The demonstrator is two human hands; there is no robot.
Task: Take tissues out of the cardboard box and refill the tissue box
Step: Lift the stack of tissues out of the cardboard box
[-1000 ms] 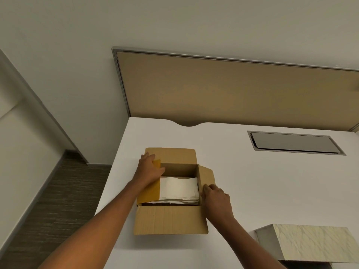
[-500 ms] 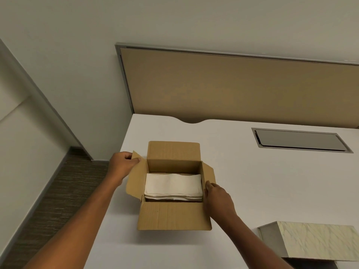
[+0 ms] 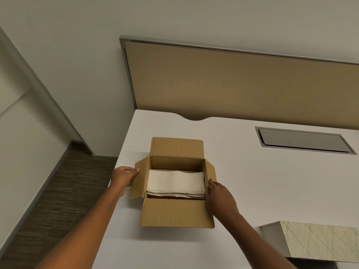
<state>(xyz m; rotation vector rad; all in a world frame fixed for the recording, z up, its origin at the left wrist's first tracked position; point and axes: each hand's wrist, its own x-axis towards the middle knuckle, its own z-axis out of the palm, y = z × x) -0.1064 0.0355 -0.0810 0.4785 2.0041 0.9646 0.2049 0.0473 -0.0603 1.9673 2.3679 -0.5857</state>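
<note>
With all four flaps folded out, the cardboard box (image 3: 175, 191) stands open on the white bench (image 3: 252, 181), and the tissues (image 3: 175, 183) lie inside it as one flat, pale stack that fills almost the whole bottom. The left hand (image 3: 124, 176) pinches the edge of the left flap between thumb and fingers, so this grip is closed on cardboard. The right hand (image 3: 219, 193) rests against the right flap and the right wall; its fingers look only laid on, not closed around anything.

The stack is surely light, but soft and loose: many thin folded sheets that can bend in the middle, slide over each other or fan out. I think it is best to take it from the two short ends, with fingers going down between stack and box wall and pressing gently inward, thumbs on top. The gap at the walls seems narrow. The tissue box (image 3: 318, 243) waits at the near right, well apart.
</note>
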